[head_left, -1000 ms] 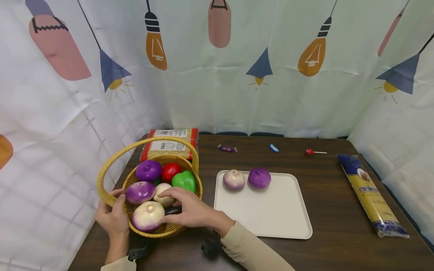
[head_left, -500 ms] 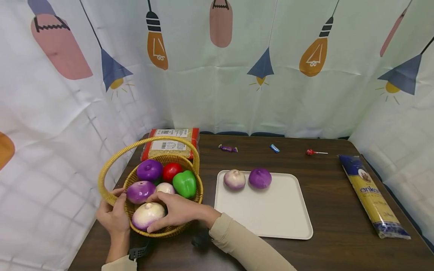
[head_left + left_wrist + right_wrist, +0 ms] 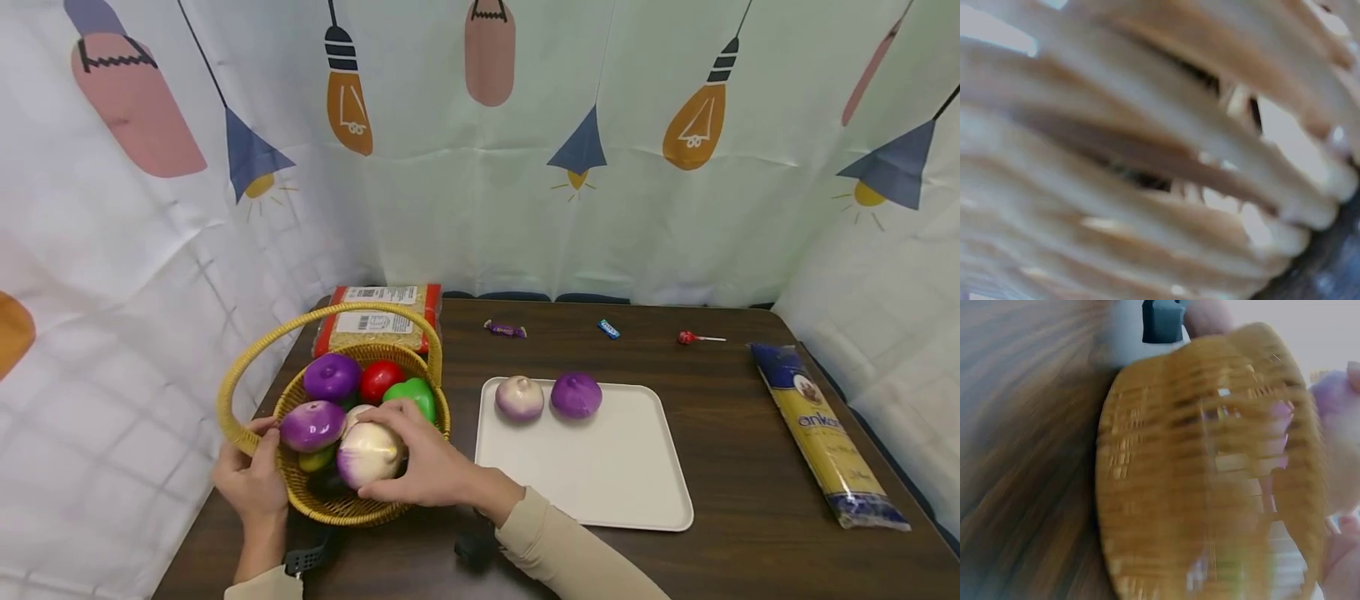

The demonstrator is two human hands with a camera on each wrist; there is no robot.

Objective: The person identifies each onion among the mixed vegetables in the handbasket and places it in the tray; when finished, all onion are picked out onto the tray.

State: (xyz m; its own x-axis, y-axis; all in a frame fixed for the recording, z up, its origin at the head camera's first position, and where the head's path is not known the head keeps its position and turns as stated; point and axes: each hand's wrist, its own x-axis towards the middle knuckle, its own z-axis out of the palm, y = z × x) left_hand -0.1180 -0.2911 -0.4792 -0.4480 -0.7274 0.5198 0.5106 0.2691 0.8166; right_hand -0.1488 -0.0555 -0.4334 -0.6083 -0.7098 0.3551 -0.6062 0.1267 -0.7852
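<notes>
My right hand (image 3: 423,462) grips a white-and-purple onion (image 3: 367,454), thumb below and fingers over the top, above the near part of the wicker basket (image 3: 360,518). In the right wrist view the onion (image 3: 1341,444) shows at the right edge, past the basket's woven side (image 3: 1166,475). My left hand (image 3: 251,475) holds the basket's left rim at the foot of its handle. The basket contains purple vegetables (image 3: 332,377), a red one (image 3: 381,381), a green pepper (image 3: 414,398) and a paler one partly hidden. Blurred wicker (image 3: 1147,156) fills the left wrist view.
Right of the basket, a white tray (image 3: 585,475) bears a pale onion (image 3: 519,398) and a purple onion (image 3: 576,395). Wrapped sweets (image 3: 505,329) and a lollipop (image 3: 699,337) lie behind it. A pasta bag (image 3: 828,437) lies at right; another food packet (image 3: 378,321) sits behind the basket.
My right hand has closed on the white-and-purple onion and brought it up and rightward from the basket's near left. A yellow-green item now shows beneath. My left hand stays put.
</notes>
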